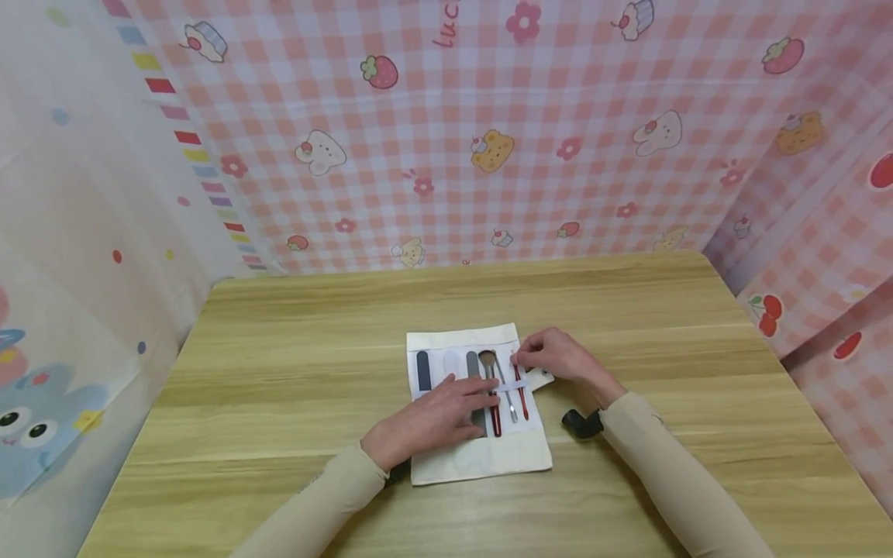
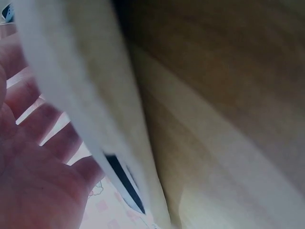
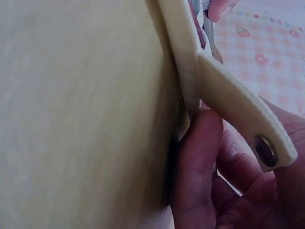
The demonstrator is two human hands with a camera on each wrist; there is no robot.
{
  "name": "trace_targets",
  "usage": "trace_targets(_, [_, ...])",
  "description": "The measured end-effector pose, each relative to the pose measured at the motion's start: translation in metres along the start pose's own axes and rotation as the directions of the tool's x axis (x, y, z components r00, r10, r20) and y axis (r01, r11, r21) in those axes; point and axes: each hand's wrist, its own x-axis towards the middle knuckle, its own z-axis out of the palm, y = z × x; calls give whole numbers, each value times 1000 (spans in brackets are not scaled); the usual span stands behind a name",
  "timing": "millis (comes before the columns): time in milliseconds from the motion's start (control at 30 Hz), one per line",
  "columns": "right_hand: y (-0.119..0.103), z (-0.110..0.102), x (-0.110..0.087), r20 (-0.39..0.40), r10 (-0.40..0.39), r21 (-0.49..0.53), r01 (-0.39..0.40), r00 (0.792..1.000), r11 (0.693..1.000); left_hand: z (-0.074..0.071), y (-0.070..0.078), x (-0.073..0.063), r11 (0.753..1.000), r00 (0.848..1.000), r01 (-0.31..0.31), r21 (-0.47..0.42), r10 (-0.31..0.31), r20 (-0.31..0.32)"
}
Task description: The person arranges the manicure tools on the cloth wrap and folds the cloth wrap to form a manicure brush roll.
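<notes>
An off-white fabric roll-up case (image 1: 481, 466) lies unfolded on the table, holding slim manicure tools. Over its middle my left hand (image 1: 446, 409) rests with fingers extended, the tips at a brush (image 1: 496, 418) with a red handle and at the white elastic band (image 1: 514, 385). In the left wrist view the left fingers are spread. At the case's right edge my right hand (image 1: 561, 355) pinches the top of a thin red tool (image 1: 523, 399), which runs beneath the band. A strap (image 3: 243, 107) with a metal snap juts out beside the right thumb (image 3: 198, 162).
Also in the case are a dark nail file (image 1: 423, 372), a grey file (image 1: 472, 361) and a metal pusher (image 1: 513, 415). The wooden table (image 1: 293, 333) meets a pink checked curtain (image 1: 446, 194) at the back. A black wrist device (image 1: 580, 425) sits under the right wrist.
</notes>
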Motion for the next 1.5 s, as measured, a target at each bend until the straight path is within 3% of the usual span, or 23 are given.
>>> trace_targets(433, [1, -4, -4, -48, 5, 0, -5, 999, 1000, 1, 1, 1, 997, 999, 16, 71, -18, 29])
trace_targets(767, [1, -6, -11, -80, -5, -41, 2, 997, 999, 0, 1, 0, 997, 1000, 13, 73, -15, 26])
trace_targets(900, [3, -8, -21, -96, -20, -62, 15, 995, 998, -5, -3, -2, 999, 1000, 13, 40, -12, -12])
trace_targets(1033, [5, -11, -31, -84, -41, -24, 40, 996, 999, -15, -12, -4, 1000, 995, 12, 0, -12, -94])
trace_targets(1200, [9, -14, -44, -66, -60, 21, 61, 996, 998, -31, -26, -7, 995, 977, 91, -49, -99, -187])
trace_targets(1367, [14, -14, -57, -58, -55, 38, 57, 997, 998, -41, -44, -9, 976, 940, 195, -96, -214, -267])
trace_targets(1500, [15, -12, -68, -49, -60, 48, 62, 997, 997, -44, -60, -11, 959, 914, 252, -131, -280, -295])
